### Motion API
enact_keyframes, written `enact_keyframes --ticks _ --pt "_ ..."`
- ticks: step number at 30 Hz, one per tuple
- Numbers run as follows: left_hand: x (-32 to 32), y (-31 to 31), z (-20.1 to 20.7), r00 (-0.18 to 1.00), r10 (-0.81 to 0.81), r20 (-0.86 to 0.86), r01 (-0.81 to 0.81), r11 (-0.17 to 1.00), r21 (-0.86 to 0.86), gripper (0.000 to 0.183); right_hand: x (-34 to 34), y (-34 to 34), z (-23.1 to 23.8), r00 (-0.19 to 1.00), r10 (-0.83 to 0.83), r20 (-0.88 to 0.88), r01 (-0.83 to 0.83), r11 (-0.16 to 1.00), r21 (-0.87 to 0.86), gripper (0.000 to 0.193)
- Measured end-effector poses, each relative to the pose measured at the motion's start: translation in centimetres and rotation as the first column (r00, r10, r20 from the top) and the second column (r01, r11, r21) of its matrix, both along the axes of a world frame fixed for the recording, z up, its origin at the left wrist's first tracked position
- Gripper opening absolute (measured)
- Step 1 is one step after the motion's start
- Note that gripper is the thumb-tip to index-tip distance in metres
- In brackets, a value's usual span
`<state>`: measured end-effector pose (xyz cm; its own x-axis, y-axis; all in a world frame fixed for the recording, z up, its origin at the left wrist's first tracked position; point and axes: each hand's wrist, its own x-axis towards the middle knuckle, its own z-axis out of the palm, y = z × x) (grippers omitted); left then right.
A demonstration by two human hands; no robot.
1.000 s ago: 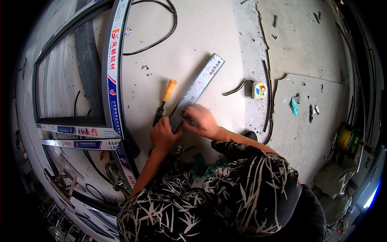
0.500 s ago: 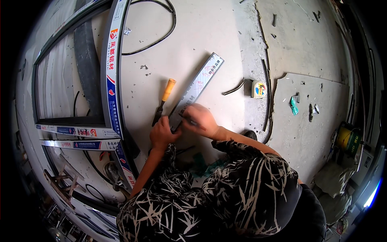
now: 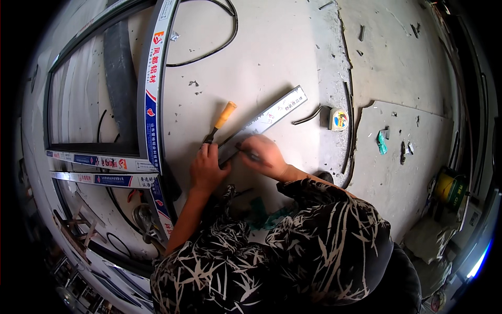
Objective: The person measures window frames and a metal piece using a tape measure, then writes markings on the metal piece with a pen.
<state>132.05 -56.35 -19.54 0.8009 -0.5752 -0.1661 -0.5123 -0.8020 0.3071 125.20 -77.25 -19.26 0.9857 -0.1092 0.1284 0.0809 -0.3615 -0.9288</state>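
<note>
A straight metal profile strip [image 3: 282,109] with a printed film and handwritten marks slants from my hands toward the far right. Its near end is gripped by my left hand [image 3: 208,168], with the thumb along its edge. My right hand [image 3: 265,157] is closed around a slim dark pen-like tool [image 3: 252,155], its tip at the strip's surface; the fingers hide part of it. Just beyond my left fingers lies a chisel-like tool with a yellow wooden handle [image 3: 226,114], its dark shank partly behind the fingers.
Film-wrapped window frames [image 3: 152,78] stand at the left. A tape measure [image 3: 338,120] lies to the right, beside a long black cable [image 3: 347,131]. Farther right are a grey board [image 3: 418,125] with green scraps and a yellow-green bucket [image 3: 448,188].
The strip's far end has swung right and nearer, so it lies at a flatter slant. My left hand has shifted with the near end; the right hand stays over the strip.
</note>
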Motion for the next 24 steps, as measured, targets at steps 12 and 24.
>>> enact_keyframes --ticks 12,24 --pt "-0.6 -0.5 0.0 0.998 0.018 0.053 -0.018 1.0 0.014 0.064 0.1 -0.4 -0.3 0.997 0.003 -0.075 -0.002 1.0 0.014 0.023" --pt "-1.1 0.6 -3.3 0.984 -0.006 0.177 0.033 0.988 -0.15 0.066 0.2 -0.2 -0.3 0.998 -0.037 -0.041 0.038 0.999 0.015 0.021"
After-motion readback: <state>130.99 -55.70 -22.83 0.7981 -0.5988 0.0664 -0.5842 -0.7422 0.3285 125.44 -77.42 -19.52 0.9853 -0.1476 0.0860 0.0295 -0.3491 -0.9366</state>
